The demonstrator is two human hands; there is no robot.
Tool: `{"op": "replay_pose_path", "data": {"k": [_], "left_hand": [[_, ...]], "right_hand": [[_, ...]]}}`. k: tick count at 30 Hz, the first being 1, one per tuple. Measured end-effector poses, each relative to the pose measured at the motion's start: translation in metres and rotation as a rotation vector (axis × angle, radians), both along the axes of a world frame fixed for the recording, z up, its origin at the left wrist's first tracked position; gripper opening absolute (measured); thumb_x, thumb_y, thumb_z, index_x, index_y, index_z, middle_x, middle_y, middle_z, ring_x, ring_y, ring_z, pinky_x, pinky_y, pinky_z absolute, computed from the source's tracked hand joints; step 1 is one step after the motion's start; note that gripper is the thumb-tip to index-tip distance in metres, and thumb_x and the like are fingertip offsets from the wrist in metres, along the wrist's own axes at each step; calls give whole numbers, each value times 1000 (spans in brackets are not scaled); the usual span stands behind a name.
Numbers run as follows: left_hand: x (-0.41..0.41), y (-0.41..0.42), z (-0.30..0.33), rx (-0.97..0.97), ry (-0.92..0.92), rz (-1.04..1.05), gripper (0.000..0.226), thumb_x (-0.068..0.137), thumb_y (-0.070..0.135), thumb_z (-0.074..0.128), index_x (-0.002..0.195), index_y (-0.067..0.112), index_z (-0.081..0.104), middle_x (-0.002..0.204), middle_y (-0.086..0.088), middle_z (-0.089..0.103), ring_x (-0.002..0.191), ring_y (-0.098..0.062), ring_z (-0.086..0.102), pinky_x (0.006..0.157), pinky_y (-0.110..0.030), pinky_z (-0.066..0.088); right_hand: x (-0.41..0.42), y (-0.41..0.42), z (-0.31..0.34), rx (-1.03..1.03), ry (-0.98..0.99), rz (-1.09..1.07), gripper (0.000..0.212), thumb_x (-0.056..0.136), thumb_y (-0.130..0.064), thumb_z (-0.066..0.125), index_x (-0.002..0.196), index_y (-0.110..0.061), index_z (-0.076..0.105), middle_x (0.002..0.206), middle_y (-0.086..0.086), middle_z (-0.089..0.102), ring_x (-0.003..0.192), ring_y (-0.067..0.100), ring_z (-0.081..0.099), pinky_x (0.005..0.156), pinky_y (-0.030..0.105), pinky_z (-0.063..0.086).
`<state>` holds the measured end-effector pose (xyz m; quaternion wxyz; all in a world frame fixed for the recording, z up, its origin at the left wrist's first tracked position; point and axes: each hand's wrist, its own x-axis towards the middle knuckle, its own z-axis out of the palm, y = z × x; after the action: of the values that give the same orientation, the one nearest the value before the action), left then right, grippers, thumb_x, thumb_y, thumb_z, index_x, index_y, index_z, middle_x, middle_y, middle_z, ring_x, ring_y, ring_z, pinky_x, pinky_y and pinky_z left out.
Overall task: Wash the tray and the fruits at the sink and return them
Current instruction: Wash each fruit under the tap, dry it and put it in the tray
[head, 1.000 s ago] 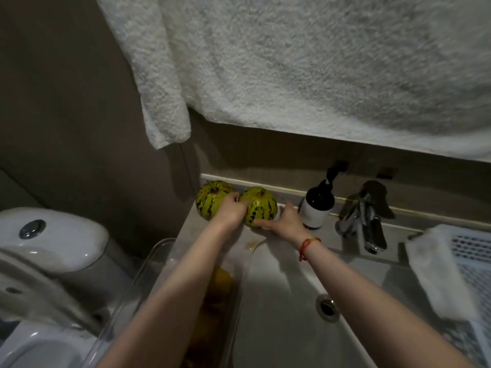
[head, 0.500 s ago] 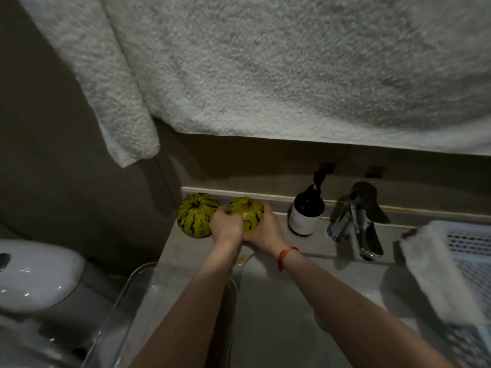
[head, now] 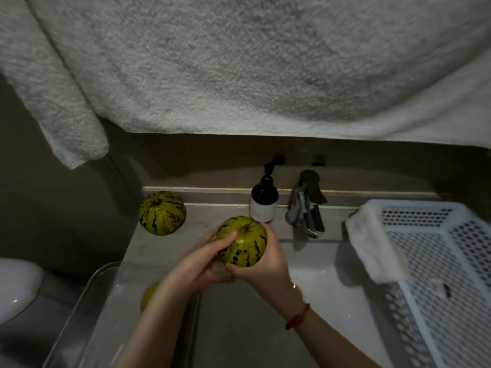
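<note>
Head view: the sink (head: pixel 332 288) lies at six o'clock, the clear tray (head: pixel 87 301) at eight. Left hand (head: pixel 202 264) and right hand (head: pixel 265 264) both grasp one striped melon (head: pixel 243 241) over the basin; another melon (head: pixel 162 212) rests on the bench at ten. Rinsing looks next, which needs the faucet (head: pixel 305 208) opened.

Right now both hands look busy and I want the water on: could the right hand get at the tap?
Probably yes, once it lets go. The right hand grips the striped melon together with the left hand; the tap stands just beyond it, with nothing between them.
</note>
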<state>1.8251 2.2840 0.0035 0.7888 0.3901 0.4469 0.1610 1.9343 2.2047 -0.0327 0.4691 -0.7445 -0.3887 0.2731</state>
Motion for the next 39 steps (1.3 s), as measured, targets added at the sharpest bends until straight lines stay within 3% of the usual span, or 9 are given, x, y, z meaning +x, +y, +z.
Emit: {"op": "replay_pose_path", "data": {"k": [2, 7, 10, 12, 16, 21, 24, 28, 39], "left_hand": [[9, -12, -6, -65, -35, -34, 42, 73, 27, 68, 113, 20, 58, 104, -14, 68, 74, -24, 70, 57, -41, 57], [42, -45, -34, -6, 118, 69, 23, 83, 26, 66, 105, 21, 60, 105, -13, 63, 83, -27, 65, 56, -38, 54], [54, -57, -44, -78, 143, 67, 11, 89, 30, 59, 97, 24, 60, 106, -14, 58, 83, -31, 61, 54, -36, 53], [60, -58, -48, -63, 155, 69, 10, 88, 29, 59, 98, 24, 59, 106, -12, 56, 85, -33, 61, 55, -36, 53], [73, -60, -56, -23, 163, 88, 21, 84, 25, 63, 105, 23, 59, 104, -11, 56, 81, -30, 61, 59, -38, 54], [88, -66, -62, 7, 145, 101, 35, 84, 25, 65, 117, 20, 55, 113, -11, 56, 90, -29, 61, 51, -35, 54], [96, -70, -64, -2, 129, 100, 38, 85, 25, 64, 121, 19, 53, 119, -12, 54, 98, -33, 60, 50, -35, 54], [103, -74, -66, -9, 120, 97, 39, 85, 24, 65, 121, 19, 53, 120, -11, 54, 99, -32, 59, 49, -34, 54], [109, -73, -70, -11, 99, 104, 40, 87, 25, 63, 124, 20, 51, 124, -12, 51, 106, -34, 56, 60, -45, 58]], "right_hand": [[6, -16, -1, -37, -5, -29, 117, 31, -60, 75, 134, -19, 41, 121, 1, 55, 112, 14, 54, 95, 34, 48], [35, -52, 0, -148, 23, 33, 91, 47, -31, 91, 125, -26, 46, 116, -4, 58, 107, 12, 57, 89, 30, 50], [73, -73, 17, -324, -5, 231, 58, 67, -31, 84, 114, -29, 51, 107, -12, 57, 96, 4, 57, 71, 6, 44], [107, -81, 41, -433, -74, 174, 29, 84, -39, 67, 99, -15, 67, 89, -5, 63, 85, 10, 60, 60, 9, 41], [153, -61, 90, -259, -132, -145, 51, 98, -40, 39, 61, -15, 63, 66, -1, 64, 63, 11, 57, 67, 24, 39], [142, -17, 100, -288, -55, -47, 55, 102, -37, 32, 59, -15, 58, 52, -5, 54, 46, 5, 46, 47, 13, 33], [133, -9, 95, -260, 217, -88, 45, 102, -29, 36, 64, -12, 55, 38, -8, 48, 25, 0, 36, 30, 10, 25], [128, -8, 89, -157, 441, -156, 36, 98, -21, 43, 66, -14, 54, 50, -4, 43, 26, 1, 30, 30, 13, 22], [136, 2, 95, -80, 402, -183, 33, 96, -19, 45, 64, -14, 53, 36, -9, 43, 26, 1, 32, 31, 11, 23]]}}
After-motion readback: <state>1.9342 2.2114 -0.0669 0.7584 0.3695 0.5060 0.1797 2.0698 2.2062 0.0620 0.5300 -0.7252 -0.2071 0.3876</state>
